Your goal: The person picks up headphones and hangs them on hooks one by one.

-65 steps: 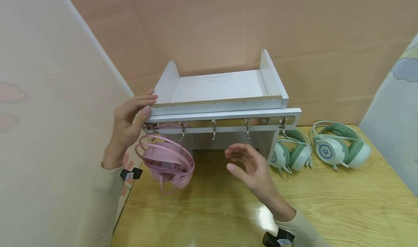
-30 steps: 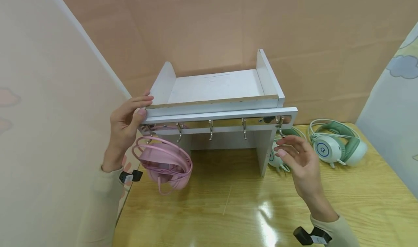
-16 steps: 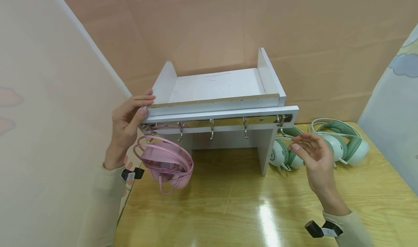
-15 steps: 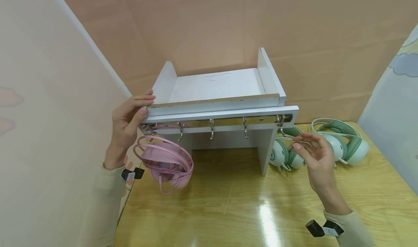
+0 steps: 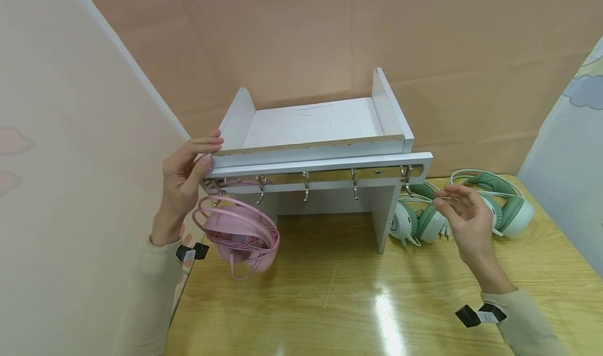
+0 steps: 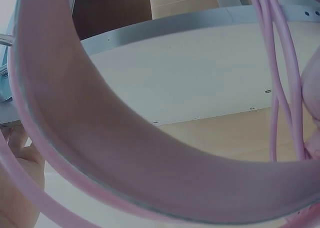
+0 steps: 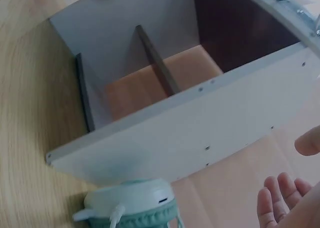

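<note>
My left hand (image 5: pixel 183 175) holds the left front corner of a white shelf (image 5: pixel 306 125), thumb at the front and fingers over the top. A pair of pink headphones (image 5: pixel 242 217), its cord bundled around it, hangs from the leftmost hook of the rail; its headband (image 6: pixel 125 143) fills much of the left wrist view. My right hand (image 5: pixel 466 222) is off to the right of the shelf, overlapping two pairs of white-and-green headphones in the head view. Its thumb and fingers stand apart with nothing between them in the right wrist view.
Several metal hooks (image 5: pixel 306 186) line the shelf's front rail. One pair of white-and-green headphones (image 5: pixel 431 225) lies on the wooden table (image 5: pixel 330 293) beside the shelf's right side; another pair (image 5: pixel 518 217) lies further right. A pale wall (image 5: pixel 85 162) runs along the left.
My right hand has moved from in front of the shelf to the right, past the rightmost hook, to in front of the white-and-green headphones. The left hand has stayed on the shelf corner.
</note>
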The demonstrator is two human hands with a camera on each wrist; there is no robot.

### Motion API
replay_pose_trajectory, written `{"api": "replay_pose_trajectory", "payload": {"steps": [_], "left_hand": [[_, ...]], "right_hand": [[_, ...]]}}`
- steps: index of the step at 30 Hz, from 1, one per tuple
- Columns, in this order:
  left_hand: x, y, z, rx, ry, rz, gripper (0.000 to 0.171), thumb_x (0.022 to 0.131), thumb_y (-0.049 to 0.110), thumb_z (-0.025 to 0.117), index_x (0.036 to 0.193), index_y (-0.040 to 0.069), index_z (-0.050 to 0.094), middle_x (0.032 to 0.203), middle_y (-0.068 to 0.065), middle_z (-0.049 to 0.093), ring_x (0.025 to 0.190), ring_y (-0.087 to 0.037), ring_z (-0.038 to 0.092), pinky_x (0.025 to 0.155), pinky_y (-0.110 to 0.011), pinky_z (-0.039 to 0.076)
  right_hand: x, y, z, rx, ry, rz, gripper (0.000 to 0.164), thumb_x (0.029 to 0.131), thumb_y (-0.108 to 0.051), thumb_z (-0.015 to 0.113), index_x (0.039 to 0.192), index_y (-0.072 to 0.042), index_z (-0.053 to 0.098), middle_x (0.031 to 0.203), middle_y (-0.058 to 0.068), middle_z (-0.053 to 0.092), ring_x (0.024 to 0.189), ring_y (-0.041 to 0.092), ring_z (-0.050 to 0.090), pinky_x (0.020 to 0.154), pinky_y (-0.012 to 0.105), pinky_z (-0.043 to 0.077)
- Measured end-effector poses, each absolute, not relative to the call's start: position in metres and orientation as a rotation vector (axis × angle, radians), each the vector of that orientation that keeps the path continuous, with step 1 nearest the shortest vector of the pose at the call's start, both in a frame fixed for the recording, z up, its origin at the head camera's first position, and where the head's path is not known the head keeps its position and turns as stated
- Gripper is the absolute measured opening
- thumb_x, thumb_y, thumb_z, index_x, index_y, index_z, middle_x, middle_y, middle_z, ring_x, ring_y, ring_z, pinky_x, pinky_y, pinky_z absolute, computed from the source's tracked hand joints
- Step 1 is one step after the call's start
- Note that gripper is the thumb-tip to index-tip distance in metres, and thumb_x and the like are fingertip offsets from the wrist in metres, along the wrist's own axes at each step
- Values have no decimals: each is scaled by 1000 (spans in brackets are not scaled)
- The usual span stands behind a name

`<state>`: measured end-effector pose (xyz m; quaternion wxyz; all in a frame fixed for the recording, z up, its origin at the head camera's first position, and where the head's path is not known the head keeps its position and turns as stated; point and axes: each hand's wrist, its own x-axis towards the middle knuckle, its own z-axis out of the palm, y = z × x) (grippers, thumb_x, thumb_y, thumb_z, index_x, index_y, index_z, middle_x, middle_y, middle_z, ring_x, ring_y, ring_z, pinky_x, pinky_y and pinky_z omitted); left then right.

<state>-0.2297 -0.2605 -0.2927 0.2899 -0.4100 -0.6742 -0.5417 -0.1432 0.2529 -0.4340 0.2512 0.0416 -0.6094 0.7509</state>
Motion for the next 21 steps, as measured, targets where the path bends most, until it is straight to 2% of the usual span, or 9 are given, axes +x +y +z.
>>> {"api": "replay_pose_trajectory", "payload": {"steps": [7, 8, 11, 14, 15, 21], "left_hand": [[-231, -259, -295, -1084, -1773, -1457, 24, 97, -7, 54, 111, -21, 68, 121, -11, 77, 135, -33, 65, 124, -44, 48], [-232, -259, -295, -1083, -1769, -1460, 24, 97, -7, 54, 111, -21, 68, 121, -11, 77, 135, -33, 65, 123, -44, 49], [-233, -258, -295, -1086, -1760, -1470, 23, 97, -7, 55, 110, -21, 67, 121, -11, 78, 135, -33, 65, 124, -44, 48], [-233, -258, -296, -1089, -1753, -1485, 23, 96, -8, 54, 109, -22, 67, 121, -10, 78, 135, -32, 65, 124, -44, 48], [-233, -258, -296, -1090, -1753, -1489, 23, 96, -9, 53, 109, -22, 67, 121, -10, 78, 135, -32, 65, 124, -43, 48], [-233, -259, -296, -1088, -1755, -1503, 25, 95, -10, 51, 111, -21, 67, 122, -9, 78, 136, -32, 64, 124, -43, 47]], "right_hand": [[-164, 272, -446, -61, -1921, 1872, 25, 102, 0, 67, 123, -14, 66, 109, -5, 72, 95, 4, 70, 82, 7, 59], [-168, 275, -448, -91, -1957, 1846, 25, 102, -2, 67, 123, -16, 65, 109, -7, 71, 95, 3, 69, 77, 6, 58], [-177, 282, -451, -143, -2003, 1807, 23, 103, -6, 66, 123, -17, 64, 109, -8, 70, 96, 4, 69, 76, 6, 57], [-183, 288, -451, -161, -1964, 1830, 23, 102, -2, 65, 120, -16, 65, 106, -7, 70, 93, 3, 69, 74, 6, 57], [-185, 290, -451, -162, -1960, 1831, 22, 102, 0, 64, 119, -15, 65, 105, -7, 70, 92, 3, 69, 78, 6, 58], [-192, 301, -452, -181, -2051, 1747, 19, 104, -2, 62, 119, -13, 64, 103, -16, 70, 91, -3, 69, 76, 5, 57]]}}
